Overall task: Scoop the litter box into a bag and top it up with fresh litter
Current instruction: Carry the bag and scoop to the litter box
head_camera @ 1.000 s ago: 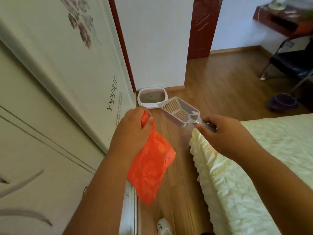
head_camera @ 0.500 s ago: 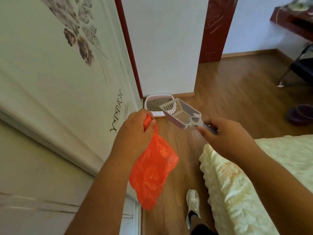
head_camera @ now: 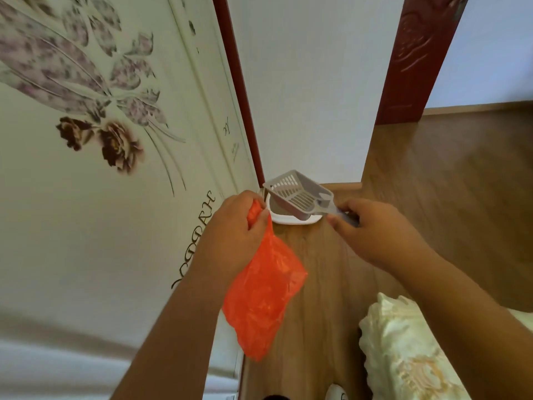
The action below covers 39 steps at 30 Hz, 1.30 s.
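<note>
A crumpled orange bag [head_camera: 264, 287] is clutched in the left grip [head_camera: 233, 235], a slotted grey scoop [head_camera: 300, 194] pinched by the right grip [head_camera: 372, 229].

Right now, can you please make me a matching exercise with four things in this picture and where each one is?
Things:
1. orange bag
2. grey scoop
3. litter box
4. bedspread

Places:
A. lower right corner
B. held by the right hand
C. on the floor by the wall corner
D. hanging from the left hand

Pairs: 1-D, 2-B, 3-C, 4-A
</note>
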Available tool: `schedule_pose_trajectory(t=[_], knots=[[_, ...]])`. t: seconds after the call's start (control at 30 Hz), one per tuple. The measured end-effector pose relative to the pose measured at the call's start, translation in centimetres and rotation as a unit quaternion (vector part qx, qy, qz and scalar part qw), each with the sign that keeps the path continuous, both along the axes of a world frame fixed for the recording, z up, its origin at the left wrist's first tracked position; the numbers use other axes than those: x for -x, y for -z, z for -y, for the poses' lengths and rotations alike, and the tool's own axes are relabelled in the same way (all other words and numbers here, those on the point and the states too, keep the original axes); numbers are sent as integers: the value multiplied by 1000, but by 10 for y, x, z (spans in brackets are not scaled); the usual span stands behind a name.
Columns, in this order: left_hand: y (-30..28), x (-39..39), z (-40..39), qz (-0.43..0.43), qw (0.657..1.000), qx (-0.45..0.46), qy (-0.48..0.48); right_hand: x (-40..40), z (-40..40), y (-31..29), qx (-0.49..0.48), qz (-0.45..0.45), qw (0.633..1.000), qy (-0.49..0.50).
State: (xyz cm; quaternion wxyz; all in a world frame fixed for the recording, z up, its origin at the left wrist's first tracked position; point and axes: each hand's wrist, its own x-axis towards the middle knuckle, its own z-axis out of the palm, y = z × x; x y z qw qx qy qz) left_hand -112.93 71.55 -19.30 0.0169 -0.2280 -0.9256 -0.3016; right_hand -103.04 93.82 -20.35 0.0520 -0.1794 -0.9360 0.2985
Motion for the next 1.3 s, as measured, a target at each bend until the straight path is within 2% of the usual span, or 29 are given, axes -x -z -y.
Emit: schedule_pose_trajectory(t=[0.17, 0.4, 0.83, 1.3], knots=[[7, 43, -19, 10, 1000, 4, -21, 39, -35, 5, 10, 15, 1000, 4], [13, 131, -54, -4, 1000, -3, 3, 104, -66, 18, 7, 41, 998, 36], [24, 322, -99, -21, 999, 23, 38, 244, -82, 35, 7, 50, 992, 114], [38, 413, -146, -5, 999, 36, 22, 332, -134, 67, 46, 70, 991, 104]])
